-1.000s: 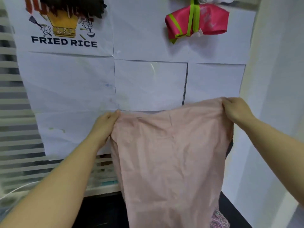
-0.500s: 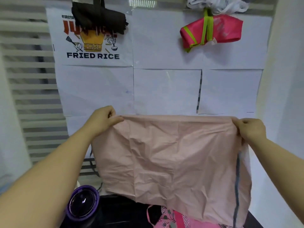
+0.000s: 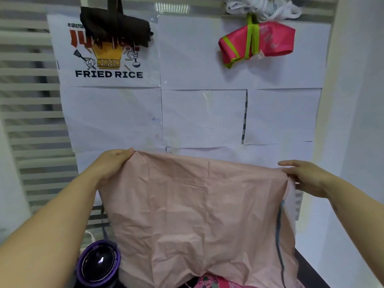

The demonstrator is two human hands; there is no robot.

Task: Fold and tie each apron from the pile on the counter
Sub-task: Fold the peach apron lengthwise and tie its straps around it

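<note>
Beyond the left hand point(image 3: 113, 163) and the right hand point(image 3: 305, 177) stands a wall covered in white paper sheets point(image 3: 203, 117), which fills most of the view. Slatted blinds point(image 3: 31, 100) run down the room's side out past the left hand, and a plain white wall point(image 3: 357, 121) rises out past the right hand.

Between the two hands hangs a pale pink apron point(image 3: 197, 215), spread wide and creased, with its top edge sagging a little toward the right hand. A dark grey strip point(image 3: 279, 235) runs down its edge below the right hand. The left hand grips the apron's upper corner with curled fingers. The right hand pinches the opposite corner, its forefinger stretched out straight.

Below the right forearm shows a bare part of the black counter point(image 3: 307, 265). High above the left hand a poster point(image 3: 108, 73) reads FRIED RICE, and a folded dark bundle point(image 3: 116, 28) hangs over its top. High above the right hand hangs a folded bright pink bundle point(image 3: 257, 44) tied with green straps, under a bunch of white cloth point(image 3: 264, 5). Under the left forearm sits a round purple-rimmed container point(image 3: 98, 262). Beneath the apron's lower edge a patterned pink cloth point(image 3: 212, 282) peeks out on the counter.
</note>
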